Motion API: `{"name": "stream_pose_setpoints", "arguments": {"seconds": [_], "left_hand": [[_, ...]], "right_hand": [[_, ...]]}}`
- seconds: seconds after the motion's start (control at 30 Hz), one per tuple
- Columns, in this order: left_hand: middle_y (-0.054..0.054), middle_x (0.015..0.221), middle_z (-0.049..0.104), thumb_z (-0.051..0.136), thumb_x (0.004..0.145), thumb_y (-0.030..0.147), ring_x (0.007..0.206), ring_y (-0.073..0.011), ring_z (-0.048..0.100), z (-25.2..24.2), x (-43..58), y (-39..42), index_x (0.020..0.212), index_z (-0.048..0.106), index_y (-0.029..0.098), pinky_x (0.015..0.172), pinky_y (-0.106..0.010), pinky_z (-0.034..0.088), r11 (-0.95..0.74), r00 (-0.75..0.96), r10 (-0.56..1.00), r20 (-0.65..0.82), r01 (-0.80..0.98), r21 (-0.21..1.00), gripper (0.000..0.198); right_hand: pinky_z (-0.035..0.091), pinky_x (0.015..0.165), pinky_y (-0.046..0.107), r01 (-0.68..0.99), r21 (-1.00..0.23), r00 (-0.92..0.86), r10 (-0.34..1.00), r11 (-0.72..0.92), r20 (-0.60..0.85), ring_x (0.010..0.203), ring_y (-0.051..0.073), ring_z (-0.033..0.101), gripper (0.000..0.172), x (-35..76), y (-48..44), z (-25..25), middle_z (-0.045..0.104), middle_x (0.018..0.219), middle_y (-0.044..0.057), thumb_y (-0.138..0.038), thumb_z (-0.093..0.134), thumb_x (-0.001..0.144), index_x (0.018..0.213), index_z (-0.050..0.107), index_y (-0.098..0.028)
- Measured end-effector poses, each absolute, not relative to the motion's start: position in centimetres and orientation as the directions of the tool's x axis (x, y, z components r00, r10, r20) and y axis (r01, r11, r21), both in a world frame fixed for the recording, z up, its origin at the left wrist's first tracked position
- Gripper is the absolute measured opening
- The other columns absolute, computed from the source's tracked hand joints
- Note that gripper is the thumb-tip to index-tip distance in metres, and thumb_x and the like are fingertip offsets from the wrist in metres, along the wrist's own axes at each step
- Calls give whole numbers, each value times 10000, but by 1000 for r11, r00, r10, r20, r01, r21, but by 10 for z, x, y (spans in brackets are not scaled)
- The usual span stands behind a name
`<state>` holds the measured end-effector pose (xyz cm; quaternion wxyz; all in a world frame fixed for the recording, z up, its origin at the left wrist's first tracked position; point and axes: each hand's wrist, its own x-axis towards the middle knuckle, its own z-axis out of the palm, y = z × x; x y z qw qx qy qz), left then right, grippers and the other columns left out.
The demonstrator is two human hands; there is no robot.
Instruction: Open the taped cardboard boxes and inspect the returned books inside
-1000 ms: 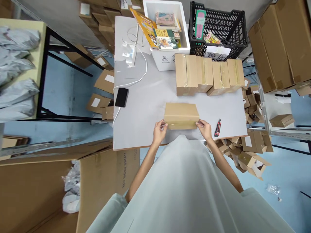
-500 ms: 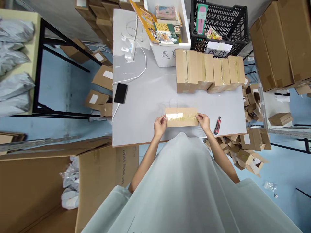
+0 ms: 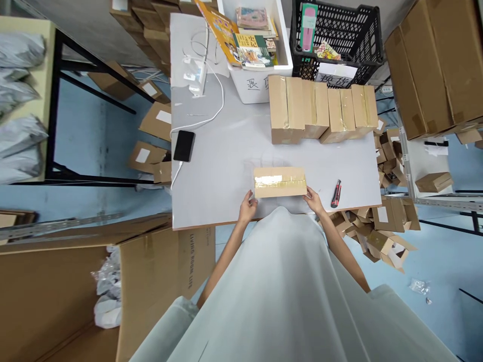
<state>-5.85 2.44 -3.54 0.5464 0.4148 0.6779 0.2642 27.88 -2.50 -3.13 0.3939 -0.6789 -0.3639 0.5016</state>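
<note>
A small cardboard box (image 3: 279, 182), with shiny clear tape along its top seam, lies on the grey-topped table (image 3: 226, 151) close to the front edge. Just outside its lower left corner is my left hand (image 3: 247, 207), fingers parted and holding nothing. My right hand (image 3: 314, 201) is at the lower right corner, its fingers apart and their tips at the cardboard. Whether those tips touch the box I cannot tell. To the right of that hand lies a red and black utility knife (image 3: 336, 193).
Several taped cardboard boxes (image 3: 289, 108) stand in a row at the back right. Behind them are a white bin (image 3: 251, 83) of books and a black crate (image 3: 362, 45). A phone (image 3: 184, 146) and a power strip (image 3: 198, 80) with cables lie left. A large open carton (image 3: 162, 281) stands front left.
Both hands have loosened from the box's ends and slid down towards its near corners. The box stays in about the same place on the table; the whole view has shifted slightly.
</note>
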Motion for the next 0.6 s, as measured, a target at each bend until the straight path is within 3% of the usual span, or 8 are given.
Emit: {"name": "stream_pose_setpoints", "arguments": {"seconds": [0.2,0.4,0.6], "left_hand": [[-162,1489,740,677,860,203,1454,-313,666,-27,-47,28,1419,701,167,1269,-511,505,431,40,891,-452,240,870,561],[-143,1467,719,771,891,343,1391,-304,696,-1,-53,31,1377,758,202,1226,-499,561,322,0,943,-333,245,914,506],[-160,1559,677,848,890,502,1428,-339,686,21,-48,49,1479,714,195,1255,-511,538,266,20,962,-273,166,950,677]], "right_hand": [[514,1257,550,107,-905,233,896,-411,-379,1360,342,731,651,273,-21,-26,786,1441,142,-503,761,820,1391,755,-191],[516,1269,571,134,-930,288,911,-342,-294,1416,371,704,774,285,-19,4,736,1505,205,-662,781,878,1468,709,-166],[529,1271,560,261,-925,249,945,-275,-211,1391,362,726,659,281,2,38,782,1456,120,-648,766,942,1452,745,-231]]}}
